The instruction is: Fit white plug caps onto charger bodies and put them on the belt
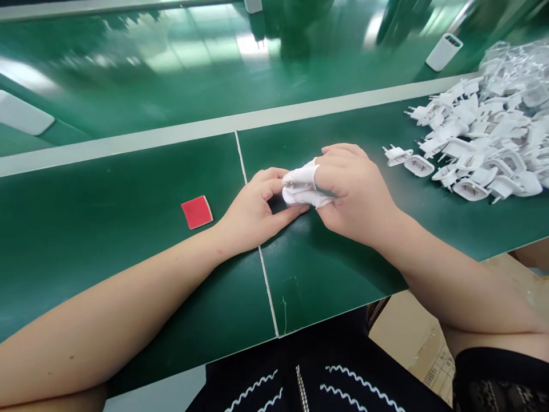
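Note:
Over the green table, my left hand (261, 212) and my right hand (354, 191) meet around a small white plug adapter (290, 183). White finger covers (306, 174) wrap the thumb and a finger of my right hand, which pinch the adapter. Fingers of my left hand close on its left side, the thumb underneath. Much of the adapter is hidden by the fingers and covers. To the left of my left hand lies a flat red square (197, 212).
A large pile of white plug adapters (476, 137) spreads over the right of the table (141, 171), with clear plastic bags (518, 66) behind. White sockets (445, 51) stand on the shiny green surface beyond the pale strip. A cardboard box (412, 332) is below the front edge.

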The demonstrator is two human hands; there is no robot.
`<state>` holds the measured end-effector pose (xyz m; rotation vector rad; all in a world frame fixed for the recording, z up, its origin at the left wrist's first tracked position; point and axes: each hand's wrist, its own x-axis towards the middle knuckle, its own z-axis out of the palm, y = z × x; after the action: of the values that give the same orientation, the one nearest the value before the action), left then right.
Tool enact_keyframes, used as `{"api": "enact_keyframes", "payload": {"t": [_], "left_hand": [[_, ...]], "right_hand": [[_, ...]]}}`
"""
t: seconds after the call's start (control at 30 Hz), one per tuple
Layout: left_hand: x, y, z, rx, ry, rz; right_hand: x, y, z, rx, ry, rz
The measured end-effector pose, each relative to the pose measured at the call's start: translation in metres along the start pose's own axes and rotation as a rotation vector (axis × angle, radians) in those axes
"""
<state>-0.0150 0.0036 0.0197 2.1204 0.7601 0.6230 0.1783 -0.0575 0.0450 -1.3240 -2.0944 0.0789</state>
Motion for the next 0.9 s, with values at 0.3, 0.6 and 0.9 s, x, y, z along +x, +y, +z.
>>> {"api": "enact_keyframes", "payload": {"t": [0.3, 0.6, 0.9], "left_hand": [[0.001, 0.003, 0.000, 0.021, -0.019, -0.017], [0.000, 0.001, 0.002, -0.022, 0.011, 0.005], [0.001, -0.002, 0.003, -0.073, 0.014, 0.024]], "right_hand": [[0.000, -0.004, 0.001, -0.172, 0.015, 0.036], [0.009, -0.001, -0.007, -0.099, -0.024, 0.067], [0.004, -0.003, -0.018, -0.041, 0.059, 0.088]]}}
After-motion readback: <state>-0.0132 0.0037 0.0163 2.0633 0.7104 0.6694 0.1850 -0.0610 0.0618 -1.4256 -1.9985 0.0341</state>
